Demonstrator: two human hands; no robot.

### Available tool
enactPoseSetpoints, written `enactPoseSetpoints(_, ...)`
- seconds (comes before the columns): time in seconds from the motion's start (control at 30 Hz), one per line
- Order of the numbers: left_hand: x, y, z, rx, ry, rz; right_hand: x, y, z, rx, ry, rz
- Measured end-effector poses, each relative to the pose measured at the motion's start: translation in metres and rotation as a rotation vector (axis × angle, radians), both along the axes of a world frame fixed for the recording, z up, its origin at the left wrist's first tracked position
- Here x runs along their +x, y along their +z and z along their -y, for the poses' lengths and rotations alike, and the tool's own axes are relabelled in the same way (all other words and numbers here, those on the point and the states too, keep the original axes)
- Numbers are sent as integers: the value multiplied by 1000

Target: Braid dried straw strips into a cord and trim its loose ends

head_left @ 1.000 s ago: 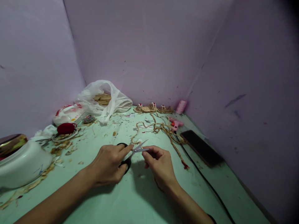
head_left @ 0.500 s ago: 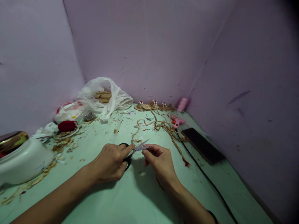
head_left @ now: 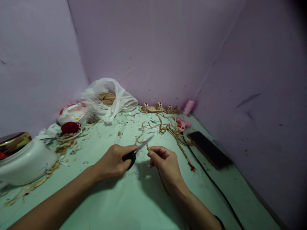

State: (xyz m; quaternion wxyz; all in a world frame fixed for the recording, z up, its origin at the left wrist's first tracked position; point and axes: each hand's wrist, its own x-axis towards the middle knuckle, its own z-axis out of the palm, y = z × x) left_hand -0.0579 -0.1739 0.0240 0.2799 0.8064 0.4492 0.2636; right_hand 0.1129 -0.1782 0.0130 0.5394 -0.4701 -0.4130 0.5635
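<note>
The right hand [head_left: 165, 163] has thumb and forefinger pressed together, pinching a braided cord [head_left: 148, 148] just below its tip, which pokes up above the bench [head_left: 148, 204]. The left hand [head_left: 114, 159] wraps its fingers round the black handles of the scissors [head_left: 130, 157]; the blades point at that tip, seemingly together.

The cord looks light, limp and rough, so it shouldn't slip, though a cut end may fray; I'd grip it close to the tip, where it stands firm. The scissors seem light and stiff, best held by the handles.

Counting outward: one pair of scissors, one heap of loose cord [head_left: 183, 151], its strands too tangled for me to number, one pink glue gun [head_left: 182, 125], one phone [head_left: 208, 149], one pink spool [head_left: 189, 107], what look like two woven pieces [head_left: 151, 109], one white bag [head_left: 123, 102] and one white pot [head_left: 26, 164].
</note>
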Motion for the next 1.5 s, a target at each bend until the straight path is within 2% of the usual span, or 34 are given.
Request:
enactPoseSetpoints(0.1, 3, 1, -6, -290, 285, 356, -2, 1, 3, -79, 29, -125)
enactPoseSetpoints(0.17, 6, -1, -9, -505, 383, 533, -4, 1, 5, -119, 87, -142)
enactPoseSetpoints(0.27, 10, -7, -11, -766, 383, 728, -7, 0, 11, -147, 204, -126)
enactPoseSetpoints(0.37, 13, -11, -11, -879, 359, 922, -11, -4, 16, -143, 295, -117)
enactPoseSetpoints(0.47, 15, -11, -13, -823, 376, 1108, -13, -7, 19, -167, 329, -97)
enactPoseSetpoints(0.53, 14, -10, -15, -754, 414, 1151, -14, -7, 19, -190, 334, -83)
enactPoseSetpoints(0.77, 13, -5, -17, -521, 522, 1008, -12, -7, 17, -174, 357, -29)
enactPoseSetpoints(0.93, 22, 1, -10, -416, 524, 932, -13, -5, 20, -165, 422, -69)
enactPoseSetpoints(1.07, 31, 4, -2, -400, 500, 913, -12, -4, 17, -177, 478, -196)
enactPoseSetpoints(1.2, 35, 6, 1, -366, 523, 886, -10, -8, 13, -187, 393, -97)
enactPoseSetpoints(1.33, 38, 7, -1, -417, 523, 844, -10, -8, 18, -15, 355, 73)
enactPoseSetpoints(1.4, 37, 6, -4, -475, 489, 799, -11, -8, 20, 37, 338, 87)
enactPoseSetpoints(1.5, 27, 1, -9, -495, 429, 713, -11, -7, 17, -71, 296, -63)
